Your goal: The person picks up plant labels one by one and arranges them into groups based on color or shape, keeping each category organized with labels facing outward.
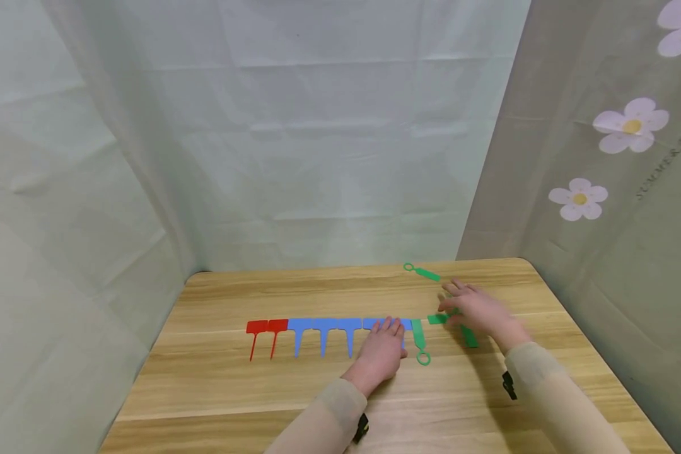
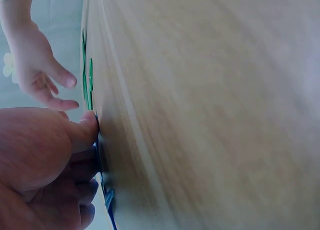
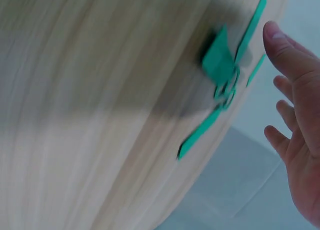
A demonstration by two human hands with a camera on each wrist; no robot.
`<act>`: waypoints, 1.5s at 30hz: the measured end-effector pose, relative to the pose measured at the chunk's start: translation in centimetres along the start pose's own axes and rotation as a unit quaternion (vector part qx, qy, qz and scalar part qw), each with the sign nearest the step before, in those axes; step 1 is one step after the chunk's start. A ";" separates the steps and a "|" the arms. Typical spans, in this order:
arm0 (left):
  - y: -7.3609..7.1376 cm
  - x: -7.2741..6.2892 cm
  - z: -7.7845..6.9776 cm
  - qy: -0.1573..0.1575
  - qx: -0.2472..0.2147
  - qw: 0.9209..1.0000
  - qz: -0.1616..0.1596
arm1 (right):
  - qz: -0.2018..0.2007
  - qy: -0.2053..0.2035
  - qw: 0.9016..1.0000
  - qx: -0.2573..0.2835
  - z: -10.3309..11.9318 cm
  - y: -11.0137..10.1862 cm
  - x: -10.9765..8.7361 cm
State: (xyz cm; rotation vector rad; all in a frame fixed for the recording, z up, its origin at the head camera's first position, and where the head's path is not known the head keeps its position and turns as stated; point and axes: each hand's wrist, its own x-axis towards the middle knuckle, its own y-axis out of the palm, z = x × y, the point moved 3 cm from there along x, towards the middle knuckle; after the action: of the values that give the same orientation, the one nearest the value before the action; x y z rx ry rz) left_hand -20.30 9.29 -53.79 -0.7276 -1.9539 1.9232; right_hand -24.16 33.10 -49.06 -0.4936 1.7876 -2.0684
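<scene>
My left hand rests palm down with its fingers stretched over the right end of a row of flat blue T-shaped tags; part of those tags is hidden beneath it. Two red T-shaped tags form the row's left end. Right of the blue ones lies a green tag with a ring end, ring toward me. Above a small group of loose green ring tags hovers my right hand, fingers spread and apart from them. The right wrist view shows these tags overlapping at their rings, with nothing in the right hand.
Another green ring tag lies near the back edge of the wooden table. Pale cloth hangs behind and at the sides, with printed flowers on the right.
</scene>
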 end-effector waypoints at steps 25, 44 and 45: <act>-0.1 -0.1 -0.2 0.003 0.000 1.000 0.001 | 0.029 0.071 0.997 0.029 0.1 0.5 2.6; -0.2 -0.1 -0.1 -0.001 0.015 1.000 0.003 | -0.111 0.120 0.986 0.009 -1.8 -2.6 1.6; -0.3 -0.1 -0.1 -0.001 0.015 1.000 0.004 | -0.121 0.125 0.985 0.008 -1.9 -2.7 1.5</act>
State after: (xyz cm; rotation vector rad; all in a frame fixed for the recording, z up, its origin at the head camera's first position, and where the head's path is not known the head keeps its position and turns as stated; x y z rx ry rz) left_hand -20.21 9.32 -53.47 -0.7250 -1.9213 1.9549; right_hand -26.54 34.41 -46.63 -0.4864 1.9298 -2.4006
